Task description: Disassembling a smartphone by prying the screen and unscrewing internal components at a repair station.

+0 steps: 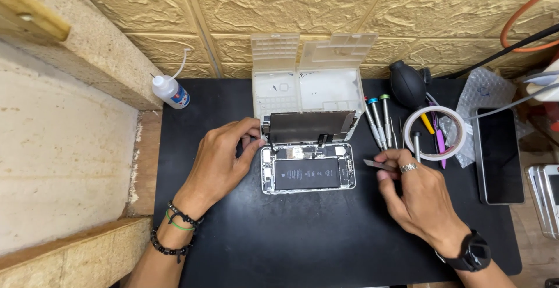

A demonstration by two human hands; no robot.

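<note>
An opened smartphone (307, 174) lies on a black mat (291, 235), its black battery and circuit board exposed. Its screen panel (308, 127) stands lifted at the far edge, leaning against a white plastic parts tray (308, 87). My left hand (224, 160) rests on the mat and its fingertips touch the left corner where screen and body meet. My right hand (416, 198), with a ring and a black wristwatch, pinches metal tweezers (378, 164) just right of the phone, tips pointing left.
Several precision screwdrivers (381, 122) lie right of the tray, next to a roll of tape (434, 132) and a black air blower (407, 83). A small white dropper bottle (170, 92) stands far left. A dark phone (499, 154) lies at the right edge. Cables hang upper right.
</note>
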